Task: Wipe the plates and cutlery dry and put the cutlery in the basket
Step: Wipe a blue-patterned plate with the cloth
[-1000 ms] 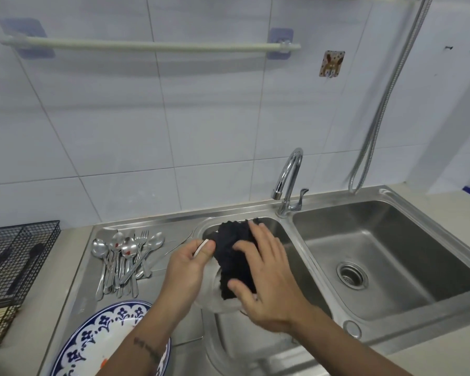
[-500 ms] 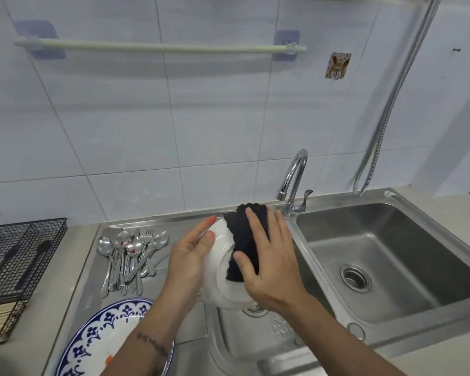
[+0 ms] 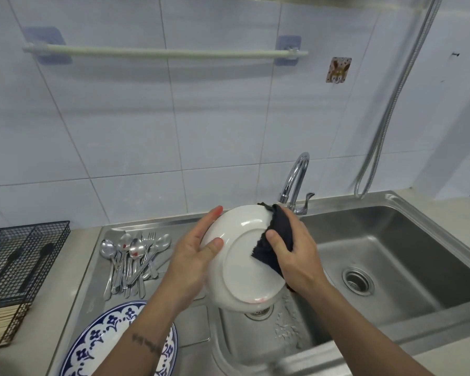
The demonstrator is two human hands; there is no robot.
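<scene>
The left hand (image 3: 194, 256) gripped from the left, thumb forward, fingers stretched behind. The right hand (image 3: 296, 253) pinched with thumb and curled fingers. Both forearms reached in from the bottom edge.

steel drainboard (image 3: 198, 325), cutlery pile (image 3: 132, 263), patterned plate (image 3: 106, 340)

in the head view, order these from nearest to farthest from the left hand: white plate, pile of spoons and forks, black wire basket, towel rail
1. white plate: held in the left hand over the sink.
2. pile of spoons and forks: just left of that hand, on the drainboard.
3. black wire basket: farther left, on the counter.
4. towel rail: high on the tiled wall.
</scene>
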